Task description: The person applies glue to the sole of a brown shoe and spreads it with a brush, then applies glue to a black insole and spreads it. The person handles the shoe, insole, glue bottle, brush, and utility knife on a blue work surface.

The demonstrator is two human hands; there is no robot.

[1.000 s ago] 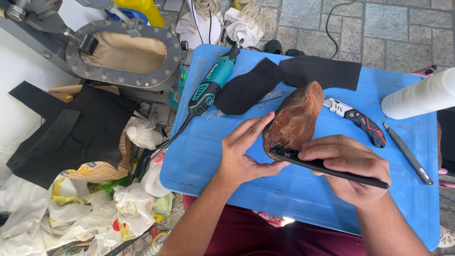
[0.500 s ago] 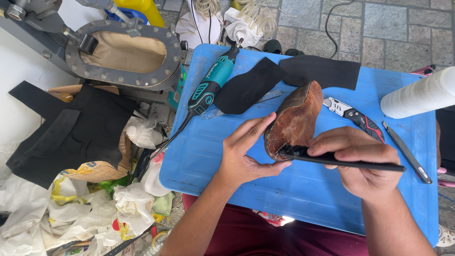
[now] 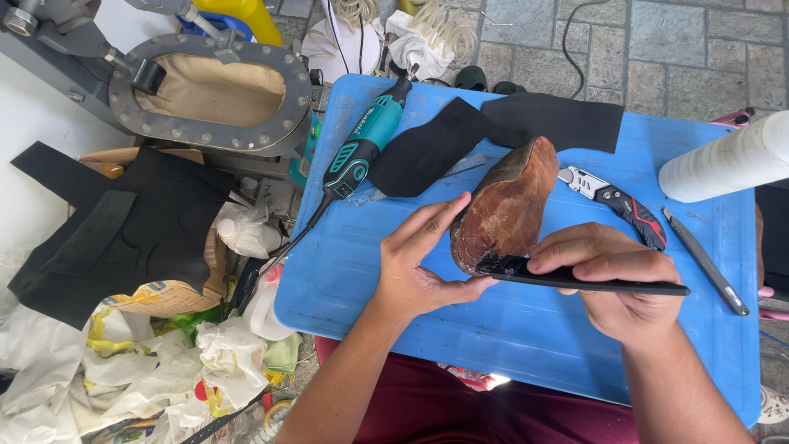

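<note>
Since a second ago your right hand has levelled the one thin black strip it pinches, its long axis now running 3 to 9 o'clock, tip touching the single brown shoe at the lower edge. Your left hand, fingers spread, braces that shoe from 9 o'clock, toe toward 1 o'clock, on the blue counter. Beyond lie two black sheets, one teal rotary tool, one folding knife.

On the counter a shoe lies near the middle, sole up. The left hand touches its left side; the right hand presses a strip against its near end. Behind the shoe lie two sheets, with a rotary tool to their left. Right of the shoe lie a knife, then a blade, and a roll at the far right. A press stands left of the counter, above scraps and bags.
</note>
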